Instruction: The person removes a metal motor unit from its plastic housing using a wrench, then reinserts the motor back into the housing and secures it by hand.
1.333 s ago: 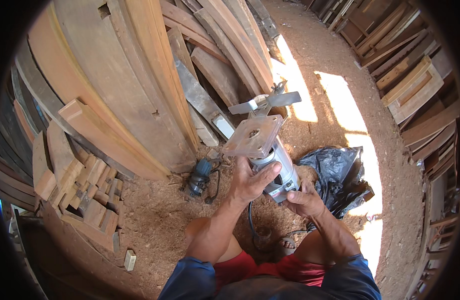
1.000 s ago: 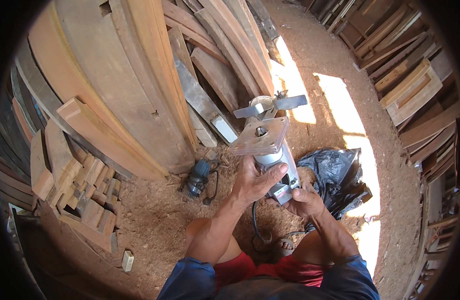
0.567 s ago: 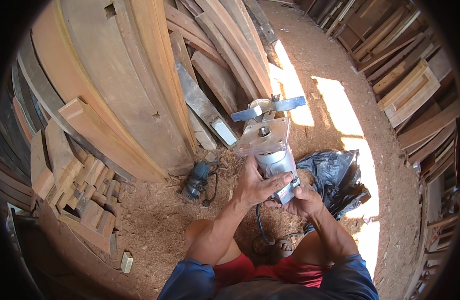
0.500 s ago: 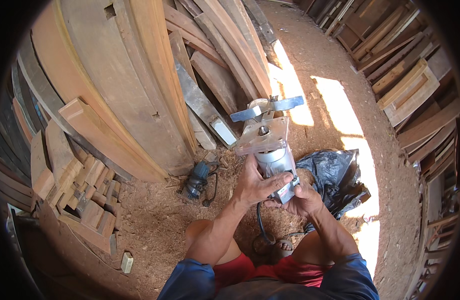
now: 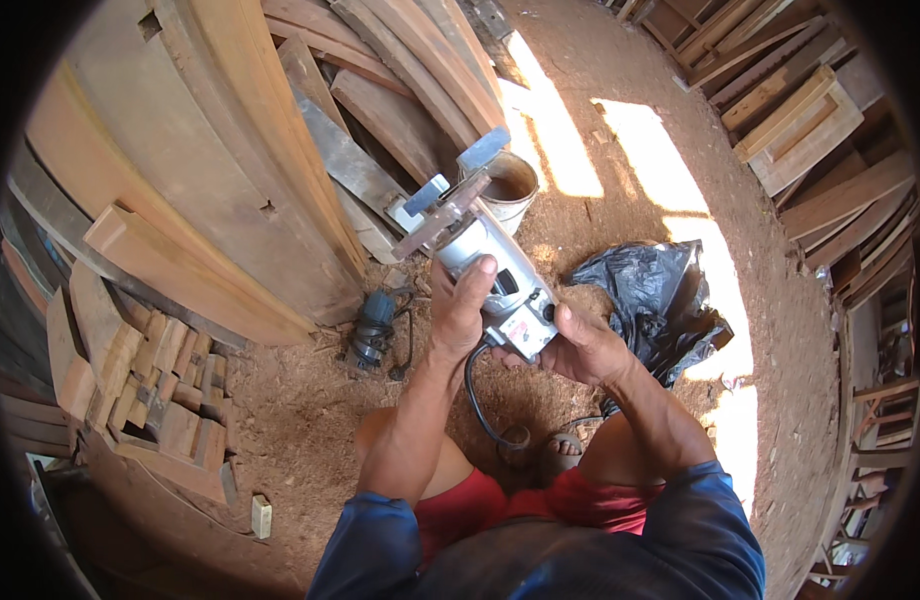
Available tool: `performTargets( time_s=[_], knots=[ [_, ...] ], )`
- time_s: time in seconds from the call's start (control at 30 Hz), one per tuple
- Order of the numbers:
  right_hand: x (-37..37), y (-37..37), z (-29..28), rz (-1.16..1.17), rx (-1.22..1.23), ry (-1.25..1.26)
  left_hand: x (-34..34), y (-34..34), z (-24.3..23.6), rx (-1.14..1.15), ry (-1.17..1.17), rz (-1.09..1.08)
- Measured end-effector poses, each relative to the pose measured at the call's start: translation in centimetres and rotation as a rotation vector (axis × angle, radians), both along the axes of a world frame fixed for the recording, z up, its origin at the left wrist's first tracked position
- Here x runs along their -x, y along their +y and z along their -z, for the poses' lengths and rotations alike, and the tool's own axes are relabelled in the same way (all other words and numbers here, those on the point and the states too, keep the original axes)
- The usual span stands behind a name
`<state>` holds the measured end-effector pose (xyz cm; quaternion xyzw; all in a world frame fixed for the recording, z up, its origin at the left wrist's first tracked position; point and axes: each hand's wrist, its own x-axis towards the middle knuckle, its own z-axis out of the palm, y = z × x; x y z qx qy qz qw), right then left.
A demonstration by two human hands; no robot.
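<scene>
Flr: brown, dusty, sunlit patches on R. On it: blk plastic bag, crumpled, R; bucket, upright, ahead of me; blue-blk pwr tool w/ cord, L; stacked wood offcuts, far L; sm. pale block; my sandalled foot.

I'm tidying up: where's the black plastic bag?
In the head view, the black plastic bag lies on the floor right of centre, just beyond the right hand, with a sunlit patch at its right.

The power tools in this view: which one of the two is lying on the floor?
The blue-and-black power tool, on the floor to the left; the other, a silver trim router, is held between the left hand and right hand.
</scene>
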<state>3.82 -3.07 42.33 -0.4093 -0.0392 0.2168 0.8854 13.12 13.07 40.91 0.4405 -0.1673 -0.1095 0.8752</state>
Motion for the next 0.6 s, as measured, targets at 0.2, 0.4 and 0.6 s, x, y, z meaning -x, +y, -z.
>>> performTargets(
  time_s=[0.2,0.4,0.6],
  knots=[
    [0.6,-2.4,2.2,0.026,0.371,-0.002,-0.3,0.2,0.8,-0.011,0.095,0.067],
    [0.6,-1.2,0.3,0.146,0.569,-0.098,-0.6,0.4,1.2,-0.155,-0.068,0.016],
    [0.8,-0.3,-0.7,0.219,0.521,-0.044,1.1,-1.3,-1.0,0.122,0.114,0.079]
  ],
)
